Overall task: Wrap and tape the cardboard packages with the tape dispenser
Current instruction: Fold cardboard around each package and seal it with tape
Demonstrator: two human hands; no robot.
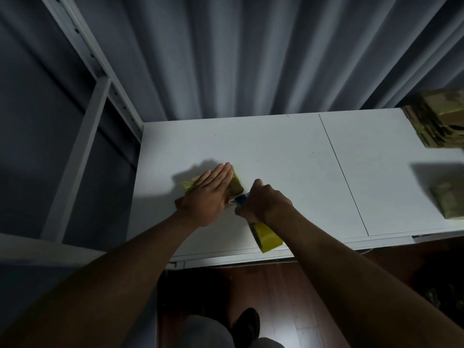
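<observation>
On the white bench point(276, 151) lies a small flat cardboard package wrapped in glossy yellow-brown tape point(237, 185), near the bench's left side and a little back from its front edge. The left hand point(208, 194) lies flat on top of this package, fingers straight and together, pressing it down and covering most of it. Just beside it, the right hand point(263, 203) is curled around the blue handle of a tape dispenser point(266, 234), whose front end sits against the near right edge of the package. The dispenser's roll of yellow-brown tape point(270, 238) shows below the right wrist, near the bench's front edge. The 2 hands are close together but not touching.

Well apart from them, at the far right of the bench, stands a stack of flat brown cardboard pieces point(437, 121), cut off by the picture's edge. Nearer the front on the same side lies another taped brown package point(449, 199), also partly out of view.

Behind the bench hangs a grey pleated curtain point(251, 59). A white metal rack frame point(95, 79) rises at the left. Below the bench's front edge are dark wooden floor point(276, 297) and a black shoe point(247, 325).
</observation>
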